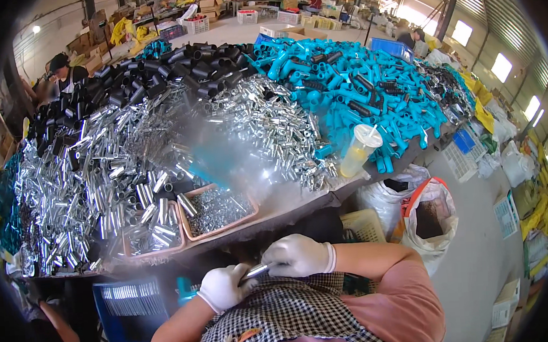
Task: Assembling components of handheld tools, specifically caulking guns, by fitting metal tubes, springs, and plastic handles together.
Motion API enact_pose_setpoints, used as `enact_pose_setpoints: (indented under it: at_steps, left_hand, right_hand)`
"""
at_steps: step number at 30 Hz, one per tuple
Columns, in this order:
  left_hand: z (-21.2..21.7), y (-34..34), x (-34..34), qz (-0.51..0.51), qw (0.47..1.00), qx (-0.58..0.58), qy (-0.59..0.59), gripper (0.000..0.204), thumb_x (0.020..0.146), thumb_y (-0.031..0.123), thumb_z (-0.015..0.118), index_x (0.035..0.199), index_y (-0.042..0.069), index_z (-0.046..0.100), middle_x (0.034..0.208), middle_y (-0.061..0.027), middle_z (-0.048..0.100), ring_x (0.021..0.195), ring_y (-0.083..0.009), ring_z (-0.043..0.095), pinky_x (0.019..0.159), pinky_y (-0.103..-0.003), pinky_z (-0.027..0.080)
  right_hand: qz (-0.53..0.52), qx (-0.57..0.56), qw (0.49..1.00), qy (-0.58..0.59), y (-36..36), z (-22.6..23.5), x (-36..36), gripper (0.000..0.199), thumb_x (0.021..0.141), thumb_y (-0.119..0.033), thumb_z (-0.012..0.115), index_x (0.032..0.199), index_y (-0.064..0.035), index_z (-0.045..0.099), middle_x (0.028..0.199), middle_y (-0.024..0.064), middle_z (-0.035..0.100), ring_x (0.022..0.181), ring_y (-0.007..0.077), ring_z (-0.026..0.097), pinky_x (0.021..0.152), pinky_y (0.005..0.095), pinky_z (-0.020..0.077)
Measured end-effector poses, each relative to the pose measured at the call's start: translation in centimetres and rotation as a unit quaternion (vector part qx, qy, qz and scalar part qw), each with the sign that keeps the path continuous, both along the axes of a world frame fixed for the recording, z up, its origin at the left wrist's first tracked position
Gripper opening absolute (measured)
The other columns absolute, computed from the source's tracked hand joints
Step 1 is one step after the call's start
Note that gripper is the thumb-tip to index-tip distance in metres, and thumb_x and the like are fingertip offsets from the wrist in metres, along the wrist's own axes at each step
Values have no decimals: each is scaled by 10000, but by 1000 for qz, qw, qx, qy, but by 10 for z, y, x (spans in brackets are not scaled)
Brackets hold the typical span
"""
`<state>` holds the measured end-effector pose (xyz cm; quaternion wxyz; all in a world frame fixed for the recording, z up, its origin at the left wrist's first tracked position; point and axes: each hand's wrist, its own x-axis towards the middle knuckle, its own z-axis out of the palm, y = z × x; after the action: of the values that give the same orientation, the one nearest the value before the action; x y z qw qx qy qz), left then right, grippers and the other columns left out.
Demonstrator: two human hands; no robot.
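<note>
- left hand, in a white knit glove: fingers curled in a narrow grip around the lower end of a short, shiny silver metal tube.
- right hand, in a matching white glove: thumb and fingers pinched on the tube's upper end; whether they cover a second part, i cannot tell.
- the tube lies slantwise between the hands, above the black-and-white checked cloth apron and short of the grey-covered table.
- a likely fault: smooth metal against knit fabric gives little bite, so a loose pinch or an uneven twist could let the tube slip onto the apron or floor.
- gloved fingertips hide the tube's ends, so a crooked fit or a burr could pass unnoticed, or snag the knit.
- the pinkish-orange plastic tray of tiny metal bits sits at the table's near edge, beside another pinkish-orange tray of silver tubes; a knocking elbow could spill or mix them.
- the clear plastic cup of pale yellow drink stands by that same edge, near the heaped turquoise plastic pieces; a careless right-arm reach might tip it over the metal parts.
</note>
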<state>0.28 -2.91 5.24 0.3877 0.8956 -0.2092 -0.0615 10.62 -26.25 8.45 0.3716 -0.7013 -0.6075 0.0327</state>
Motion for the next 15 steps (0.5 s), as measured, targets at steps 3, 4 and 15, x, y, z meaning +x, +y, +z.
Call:
enact_pose_setpoints:
  at_steps: [3,4,15]
  left_hand:
    - [-2,-11,-3,80,963,206,-154,334,765,393,743,862,100,615,679,-84,609,575,-292,624,504,-415,498]
    - [-7,-11,-5,81,953,237,-173,337,775,405,736,860,103,611,672,-85,601,566,-282,620,496,-412,494]
    - [-5,3,-5,37,995,89,-39,373,848,419,671,1067,120,630,739,-129,650,631,-320,660,563,-440,526]
  right_hand:
    - [-98,-59,978,177,5,-25,-2,275,911,-295,657,987,-31,657,694,81,635,578,236,614,586,336,517]
    - [-133,-157,905,373,8,-19,-2,308,939,-317,626,1018,-20,650,697,83,636,593,201,626,564,322,508]
    - [-26,-14,999,36,-1,-35,0,504,789,-241,735,1195,-20,535,710,177,646,689,381,656,647,464,526]
